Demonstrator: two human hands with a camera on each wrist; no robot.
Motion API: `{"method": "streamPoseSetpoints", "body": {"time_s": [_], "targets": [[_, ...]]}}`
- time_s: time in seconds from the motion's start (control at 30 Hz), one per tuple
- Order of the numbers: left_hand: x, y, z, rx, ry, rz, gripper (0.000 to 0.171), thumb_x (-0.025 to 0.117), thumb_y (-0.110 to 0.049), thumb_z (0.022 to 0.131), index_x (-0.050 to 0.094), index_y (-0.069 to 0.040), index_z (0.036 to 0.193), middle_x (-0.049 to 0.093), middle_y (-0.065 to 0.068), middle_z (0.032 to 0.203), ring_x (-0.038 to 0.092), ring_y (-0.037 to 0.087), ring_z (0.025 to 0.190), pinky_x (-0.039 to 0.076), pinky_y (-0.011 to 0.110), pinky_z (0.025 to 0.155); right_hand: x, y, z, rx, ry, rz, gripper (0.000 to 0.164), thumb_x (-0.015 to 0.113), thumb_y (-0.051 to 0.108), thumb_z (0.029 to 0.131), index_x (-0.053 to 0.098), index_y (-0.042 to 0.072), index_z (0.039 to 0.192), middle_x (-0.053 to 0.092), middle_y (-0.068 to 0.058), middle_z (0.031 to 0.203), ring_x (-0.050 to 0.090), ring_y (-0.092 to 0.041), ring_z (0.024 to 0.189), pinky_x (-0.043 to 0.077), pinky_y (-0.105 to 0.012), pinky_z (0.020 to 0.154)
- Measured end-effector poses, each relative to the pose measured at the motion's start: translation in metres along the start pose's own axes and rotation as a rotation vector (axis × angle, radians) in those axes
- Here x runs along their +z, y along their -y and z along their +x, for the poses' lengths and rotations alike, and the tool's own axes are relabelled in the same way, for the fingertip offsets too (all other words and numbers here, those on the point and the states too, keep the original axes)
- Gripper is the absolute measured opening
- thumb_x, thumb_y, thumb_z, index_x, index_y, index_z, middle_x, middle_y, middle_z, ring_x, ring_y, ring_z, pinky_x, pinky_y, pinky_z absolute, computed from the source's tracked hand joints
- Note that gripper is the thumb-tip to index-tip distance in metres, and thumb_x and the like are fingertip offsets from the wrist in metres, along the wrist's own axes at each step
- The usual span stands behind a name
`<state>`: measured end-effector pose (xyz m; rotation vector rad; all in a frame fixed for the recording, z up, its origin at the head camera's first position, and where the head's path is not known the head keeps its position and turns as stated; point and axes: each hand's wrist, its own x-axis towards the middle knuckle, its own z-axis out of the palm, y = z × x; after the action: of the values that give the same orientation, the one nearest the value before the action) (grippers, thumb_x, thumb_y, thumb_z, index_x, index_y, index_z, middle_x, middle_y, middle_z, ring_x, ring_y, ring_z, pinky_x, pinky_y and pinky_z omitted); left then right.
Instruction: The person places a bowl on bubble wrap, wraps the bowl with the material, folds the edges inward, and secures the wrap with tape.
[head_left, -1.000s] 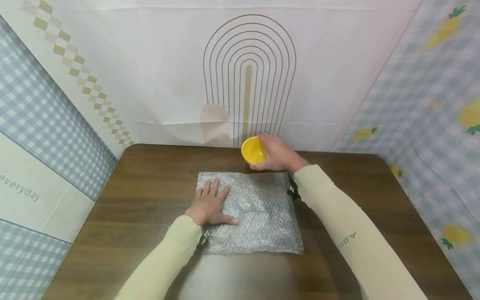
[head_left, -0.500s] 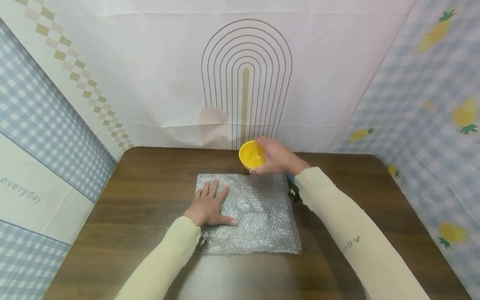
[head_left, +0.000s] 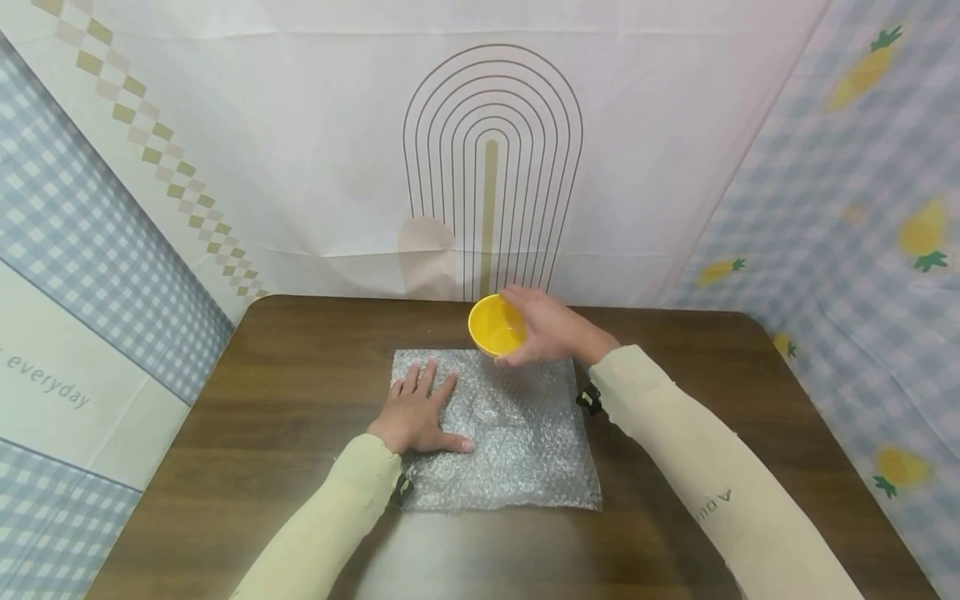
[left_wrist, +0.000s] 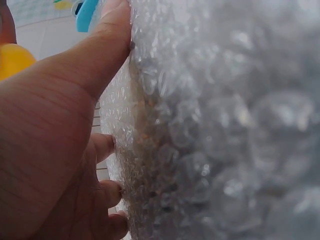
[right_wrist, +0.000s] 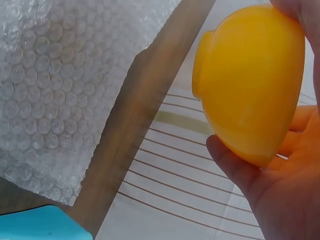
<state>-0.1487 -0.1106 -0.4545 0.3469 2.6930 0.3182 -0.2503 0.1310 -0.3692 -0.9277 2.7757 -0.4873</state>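
Note:
A yellow bowl point(head_left: 495, 327) is gripped at its right side by my right hand point(head_left: 553, 327), thumb at the near side and fingers over the far rim. It is held in the air above the far edge of a sheet of bubble wrap point(head_left: 517, 442). The right wrist view shows the footed underside of the bowl point(right_wrist: 250, 85), apart from the wrap. My left hand point(head_left: 420, 412) rests flat on the left part of the bubble wrap with its fingers spread. In the left wrist view, the left thumb and fingertips touch the bubbly surface.
The sheet lies on a dark brown wooden table point(head_left: 300, 417) with rounded far corners. A white printed cloth point(head_left: 337, 150) hangs right behind the far edge. Checked cloth point(head_left: 847, 292) closes off the right side, and more hangs at the left.
My right hand has brought the bowl slightly left and nearer, from behind the wrap's far edge to over it. My left hand stays in place on the sheet.

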Motion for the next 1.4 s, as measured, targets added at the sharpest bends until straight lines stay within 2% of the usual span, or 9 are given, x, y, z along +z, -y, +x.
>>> {"method": "streamPoseSetpoints", "body": {"time_s": [0.2,0.53,0.77,1.0,1.27,1.4], "targets": [[0.001,0.0,0.001,-0.002,0.004,-0.001,0.116,0.074,-0.075,0.079,0.021,-0.021,0.168,0.002,0.018,0.176,0.001,0.044,0.163,0.012,0.062,0.131,0.002,0.005,-0.006,-0.033,0.002,0.012,0.11,0.09,0.047,0.072,0.037,0.005,0.159,0.043,-0.018,0.162,0.048,-0.037,0.142,0.054,-0.049,0.108],[0.002,0.001,0.001,-0.003,0.01,-0.015,0.114,0.075,-0.072,0.08,0.022,-0.021,0.168,0.003,0.019,0.176,0.001,0.045,0.163,0.011,0.063,0.131,0.005,0.013,-0.017,-0.051,0.036,0.023,0.114,0.089,0.05,0.073,0.033,0.006,0.162,0.034,-0.017,0.169,0.043,-0.037,0.148,0.051,-0.051,0.112],[0.003,0.0,0.001,-0.003,0.002,-0.014,0.115,0.076,-0.073,0.079,0.023,-0.021,0.167,0.004,0.018,0.176,0.002,0.044,0.164,0.011,0.063,0.131,0.01,0.02,-0.023,-0.048,0.049,0.028,0.112,0.089,0.049,0.072,0.035,0.009,0.162,0.036,-0.015,0.168,0.049,-0.033,0.142,0.055,-0.049,0.108],[0.003,0.001,0.002,-0.012,0.002,-0.029,0.117,0.077,-0.073,0.078,0.023,-0.022,0.167,0.004,0.018,0.177,0.002,0.044,0.164,0.011,0.063,0.131,0.014,0.025,-0.028,-0.084,0.055,0.022,0.111,0.089,0.049,0.071,0.036,0.011,0.161,0.039,-0.013,0.166,0.054,-0.029,0.135,0.057,-0.046,0.104],[0.007,0.004,0.005,-0.004,-0.003,-0.05,0.121,0.076,-0.078,0.075,0.021,-0.022,0.168,0.002,0.018,0.177,0.001,0.045,0.163,0.01,0.065,0.13,0.017,0.029,-0.031,-0.119,0.062,0.003,0.11,0.088,0.051,0.073,0.036,0.01,0.161,0.041,-0.011,0.165,0.052,-0.028,0.135,0.057,-0.046,0.105],[0.006,0.004,0.005,-0.012,-0.001,-0.054,0.118,0.078,-0.073,0.077,0.021,-0.022,0.168,0.003,0.017,0.177,0.0,0.044,0.164,0.009,0.064,0.131,0.017,0.03,-0.031,-0.12,0.063,0.0,0.109,0.088,0.05,0.074,0.036,0.01,0.161,0.041,-0.01,0.165,0.052,-0.027,0.135,0.056,-0.045,0.106]]}}
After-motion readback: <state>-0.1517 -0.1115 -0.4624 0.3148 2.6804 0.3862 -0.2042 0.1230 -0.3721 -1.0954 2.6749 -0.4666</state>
